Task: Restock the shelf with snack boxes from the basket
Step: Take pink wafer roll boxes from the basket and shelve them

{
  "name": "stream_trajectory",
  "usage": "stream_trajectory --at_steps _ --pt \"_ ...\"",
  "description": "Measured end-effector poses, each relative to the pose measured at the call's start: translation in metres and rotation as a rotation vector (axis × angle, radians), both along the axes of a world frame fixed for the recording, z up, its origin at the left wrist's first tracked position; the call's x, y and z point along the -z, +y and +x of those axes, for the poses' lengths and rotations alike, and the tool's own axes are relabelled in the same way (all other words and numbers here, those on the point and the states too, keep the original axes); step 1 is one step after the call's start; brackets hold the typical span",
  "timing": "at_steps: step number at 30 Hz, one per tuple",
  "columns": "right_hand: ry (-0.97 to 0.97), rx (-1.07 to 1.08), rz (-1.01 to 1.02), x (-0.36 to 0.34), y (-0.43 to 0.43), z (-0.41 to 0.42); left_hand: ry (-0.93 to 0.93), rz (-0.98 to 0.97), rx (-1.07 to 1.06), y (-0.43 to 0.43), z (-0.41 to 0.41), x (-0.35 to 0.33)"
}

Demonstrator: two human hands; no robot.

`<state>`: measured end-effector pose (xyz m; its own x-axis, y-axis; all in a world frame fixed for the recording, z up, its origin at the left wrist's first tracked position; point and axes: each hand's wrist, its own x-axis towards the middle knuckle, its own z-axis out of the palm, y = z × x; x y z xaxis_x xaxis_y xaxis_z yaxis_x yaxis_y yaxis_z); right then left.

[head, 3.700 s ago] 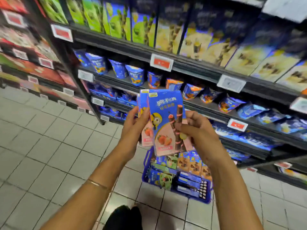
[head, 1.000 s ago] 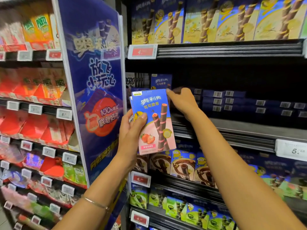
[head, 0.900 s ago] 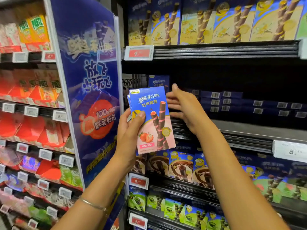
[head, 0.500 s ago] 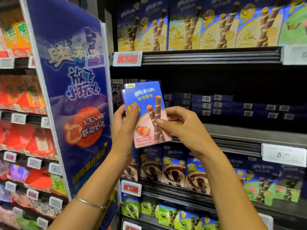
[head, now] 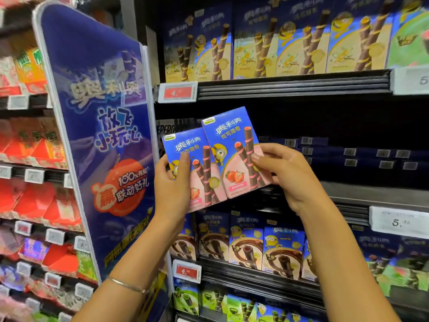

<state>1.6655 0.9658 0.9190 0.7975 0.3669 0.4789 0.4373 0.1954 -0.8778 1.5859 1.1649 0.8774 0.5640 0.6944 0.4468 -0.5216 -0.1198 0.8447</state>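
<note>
Two snack boxes in hand, strawberry flavour, held upright and tilted slightly left, in front of the middle shelf.

1. My left hand (head: 171, 182): thumb across the front of the left box (head: 197, 163), fingers curled behind it. Whether more boxes sit behind this one, I cannot tell.
2. My right hand (head: 285, 175): pinching the right box (head: 234, 154) at its right edge, thumb on the face, fingers behind. The two boxes meet edge to edge.
3. Basket: not in view.
4. Step in hand, as I judge it: the right box is parted from the other and ready to be placed. Next move calls for carrying it over the shelf lip (head: 371, 198) and standing it face out.
5. Edges: promo banner (head: 102, 140) close on the left; upper shelf rail (head: 290, 87) overhead; price tag (head: 398, 221) hanging from the lip to the right.
6. Open room: a wide dark recess behind the boxes, bare toward the front.
7. Far back: flat-stacked dark boxes (head: 348, 154), which limit depth.
</note>
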Motion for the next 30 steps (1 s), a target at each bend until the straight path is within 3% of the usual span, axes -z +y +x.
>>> stream_trajectory --at_steps 6,11,18,22,30 --pt "-0.060 0.320 -0.141 -0.004 -0.001 0.042 0.002 0.002 -0.038 0.011 0.003 -0.005" --pt "-0.076 0.539 -0.533 -0.008 0.007 0.069 0.000 0.022 -0.051 0.011 0.005 -0.006" --pt "-0.204 0.631 -0.916 -0.015 0.026 0.089 0.004 0.035 -0.033 0.010 0.007 -0.006" --pt "-0.178 0.594 -0.975 -0.017 0.043 0.103 -0.007 0.033 -0.016 0.007 0.009 -0.007" --pt "-0.043 0.621 -0.871 -0.022 0.073 0.116 -0.022 0.033 0.008 0.005 0.009 -0.008"
